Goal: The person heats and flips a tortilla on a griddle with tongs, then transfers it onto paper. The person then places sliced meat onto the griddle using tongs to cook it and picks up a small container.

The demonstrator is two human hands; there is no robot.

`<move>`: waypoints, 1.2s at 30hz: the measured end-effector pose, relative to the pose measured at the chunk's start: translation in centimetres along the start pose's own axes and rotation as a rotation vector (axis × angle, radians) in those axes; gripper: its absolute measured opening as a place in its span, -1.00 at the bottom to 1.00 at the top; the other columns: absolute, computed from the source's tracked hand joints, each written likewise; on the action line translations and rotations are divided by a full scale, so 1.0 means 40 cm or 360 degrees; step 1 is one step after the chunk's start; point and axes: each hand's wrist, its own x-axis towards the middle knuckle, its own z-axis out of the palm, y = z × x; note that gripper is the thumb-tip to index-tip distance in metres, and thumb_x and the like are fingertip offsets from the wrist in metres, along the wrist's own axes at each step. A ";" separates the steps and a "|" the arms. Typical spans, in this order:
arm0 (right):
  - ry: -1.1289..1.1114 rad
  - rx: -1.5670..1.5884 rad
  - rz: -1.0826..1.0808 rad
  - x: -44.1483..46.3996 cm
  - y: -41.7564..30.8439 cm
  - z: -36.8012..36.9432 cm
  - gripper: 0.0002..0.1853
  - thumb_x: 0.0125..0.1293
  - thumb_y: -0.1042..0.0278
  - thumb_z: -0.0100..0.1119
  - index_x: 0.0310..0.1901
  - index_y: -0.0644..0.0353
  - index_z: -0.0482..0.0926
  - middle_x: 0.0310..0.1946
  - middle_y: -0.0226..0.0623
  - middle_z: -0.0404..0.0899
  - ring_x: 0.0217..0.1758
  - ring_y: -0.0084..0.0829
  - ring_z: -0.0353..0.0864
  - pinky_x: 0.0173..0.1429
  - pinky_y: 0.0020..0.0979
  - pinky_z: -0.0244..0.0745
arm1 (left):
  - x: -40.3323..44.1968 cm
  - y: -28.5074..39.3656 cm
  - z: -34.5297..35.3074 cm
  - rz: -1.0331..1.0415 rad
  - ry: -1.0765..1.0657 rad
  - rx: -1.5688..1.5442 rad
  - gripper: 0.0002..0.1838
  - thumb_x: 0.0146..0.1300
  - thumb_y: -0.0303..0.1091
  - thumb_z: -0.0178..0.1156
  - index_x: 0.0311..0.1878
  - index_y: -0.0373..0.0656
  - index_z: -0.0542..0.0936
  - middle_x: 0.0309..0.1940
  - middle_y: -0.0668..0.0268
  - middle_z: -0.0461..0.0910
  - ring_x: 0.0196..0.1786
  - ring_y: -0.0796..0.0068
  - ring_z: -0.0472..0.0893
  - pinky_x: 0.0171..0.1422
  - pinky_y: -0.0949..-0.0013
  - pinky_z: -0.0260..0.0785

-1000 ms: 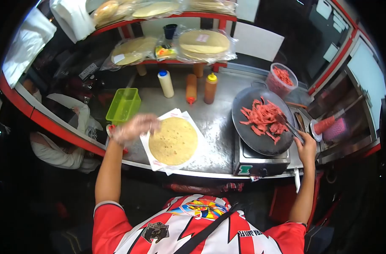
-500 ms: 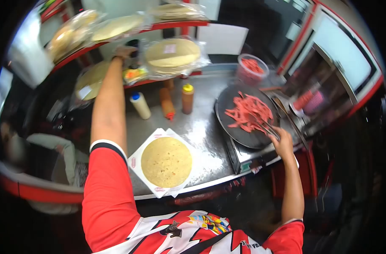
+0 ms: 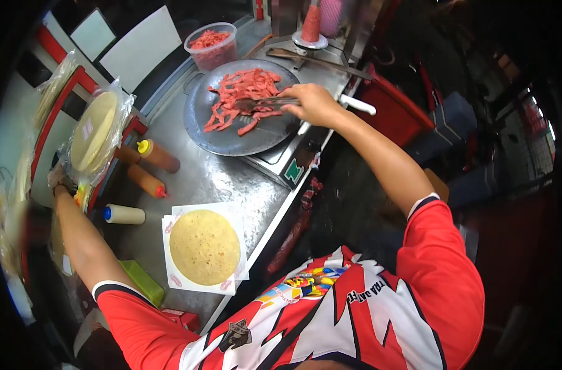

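Note:
My right hand (image 3: 312, 103) is closed on metal tongs (image 3: 270, 101), whose tips rest in red meat strips (image 3: 244, 89) on a round dark griddle pan (image 3: 210, 132). On the far left, my left hand (image 3: 58, 179) reaches to the shelf beside the bagged tortillas (image 3: 93, 132); its fingers are small and blurred, so their hold cannot be made out. A single flatbread (image 3: 204, 246) lies flat on white paper sheets (image 3: 241, 216) on the steel counter (image 3: 176, 185).
Beyond the pan stands a tub of red meat (image 3: 212, 46). Sauce bottles (image 3: 159, 155) stand or lean near the shelf, with a white bottle (image 3: 126, 214) closer. A green container (image 3: 142, 282) is by my left arm. A white-handled knife (image 3: 358, 105) juts past the counter edge.
The view has swung to the right. My left hand has gone from beside the flatbread up to the shelf. My right hand has kept hold of the tongs in the meat.

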 end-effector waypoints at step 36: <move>-0.0174 0.0460 -0.0565 0.084 0.370 -0.134 -0.52 0.24 0.09 0.53 0.10 0.21 0.78 -0.06 -0.05 0.79 -0.05 0.03 0.79 0.15 -0.15 0.66 | -1.842 0.604 -0.039 -0.0305 0.0019 -0.2398 -0.15 0.12 -0.30 0.55 0.47 -0.22 0.38 0.27 0.19 0.55 0.31 0.26 0.60 0.51 0.14 0.46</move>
